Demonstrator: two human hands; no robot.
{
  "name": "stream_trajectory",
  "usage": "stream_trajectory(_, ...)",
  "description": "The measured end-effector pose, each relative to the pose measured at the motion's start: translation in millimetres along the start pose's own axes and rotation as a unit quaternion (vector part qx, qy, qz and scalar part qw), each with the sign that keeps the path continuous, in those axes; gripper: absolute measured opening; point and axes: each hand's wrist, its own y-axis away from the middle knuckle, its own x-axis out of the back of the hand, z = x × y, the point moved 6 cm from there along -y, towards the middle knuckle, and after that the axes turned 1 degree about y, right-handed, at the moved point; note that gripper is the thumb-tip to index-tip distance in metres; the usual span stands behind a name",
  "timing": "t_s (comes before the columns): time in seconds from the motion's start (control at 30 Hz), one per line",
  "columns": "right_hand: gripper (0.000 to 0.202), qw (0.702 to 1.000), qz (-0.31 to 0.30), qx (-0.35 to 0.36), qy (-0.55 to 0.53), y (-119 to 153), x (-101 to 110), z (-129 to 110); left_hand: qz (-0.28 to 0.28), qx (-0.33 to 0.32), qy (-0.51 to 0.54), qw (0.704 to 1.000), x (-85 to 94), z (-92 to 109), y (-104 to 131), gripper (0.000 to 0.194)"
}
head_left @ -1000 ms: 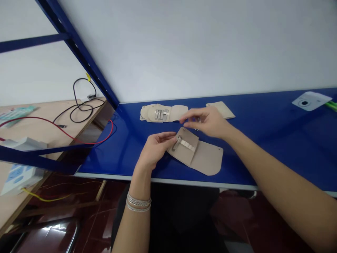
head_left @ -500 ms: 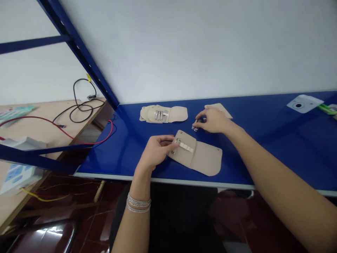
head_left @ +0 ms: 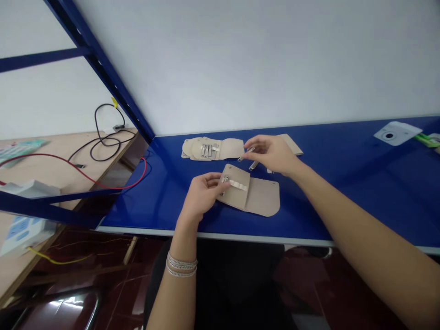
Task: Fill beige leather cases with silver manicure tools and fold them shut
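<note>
My left hand (head_left: 205, 193) pinches the left end of an unfolded beige case (head_left: 263, 197), thumb on top beside its pale elastic loops. One silver nail clipper (head_left: 225, 178) sits under the strap by my thumb. Above and to the right, my right hand (head_left: 270, 153) holds a second small nail clipper (head_left: 241, 157) between thumb and fingers, over the table. Another metal clipper (head_left: 253, 165) lies on the blue table just below that hand. Behind, a stack of beige cases (head_left: 232, 149) carries several clippers in the loops of its top case.
A folded beige piece (head_left: 291, 144) lies behind my right hand. Far right on the blue table (head_left: 347, 183) are a white packet (head_left: 397, 134) and a green item (head_left: 428, 140). A blue metal frame (head_left: 113, 78) rises at left, beside a wooden bench with cables.
My right hand has lifted a nail clipper off the table and moved it left. My left hand has shifted the case slightly up and left, turning it a little.
</note>
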Motion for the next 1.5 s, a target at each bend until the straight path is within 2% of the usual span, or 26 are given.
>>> stream_trajectory(0.13, 0.034, 0.994, -0.104, 0.028, -0.032, 5.4, -17.0, -8.6, 0.014, -0.014, 0.011, 1.0, 0.8, 1.0, -0.6, 0.044)
stream_trajectory(0.3, 0.03, 0.987, -0.148, 0.061, 0.01, 10.9, -29.9, -16.6, 0.012, -0.015, 0.005, 1.0, -0.9, 0.8, -0.8, 0.04)
stream_trajectory(0.6, 0.022, 0.984, -0.132, 0.088, 0.079, 17.3, -33.7, -29.8, 0.0, -0.016, 0.017, 1.0, -4.6, 0.7, -0.5, 0.04)
stream_trajectory(0.9, 0.022, 0.989, -0.108, 0.097, 0.033, 19.4, -35.7, -34.6, 0.006, -0.038, 0.015, 0.999, -7.1, 2.8, -0.9, 0.04)
stream_trajectory(1.13, 0.024, 0.989, -0.128, 0.075, -0.021, 19.4, -37.1, -31.8, 0.03, -0.04, 0.009, 0.999, -5.5, 5.6, 1.0, 0.039)
stream_trajectory(1.33, 0.022, 0.982, -0.159, 0.09, -0.046, 18.5, -40.3, -30.8, 0.012, -0.038, 0.004, 0.999, -5.7, 4.8, 1.9, 0.038)
stream_trajectory(1.5, 0.025, 0.985, -0.14, 0.086, -0.051, 17.7, -41.7, -26.9, 0.019, -0.032, 0.006, 0.999, -3.7, 3.6, 1.4, 0.037)
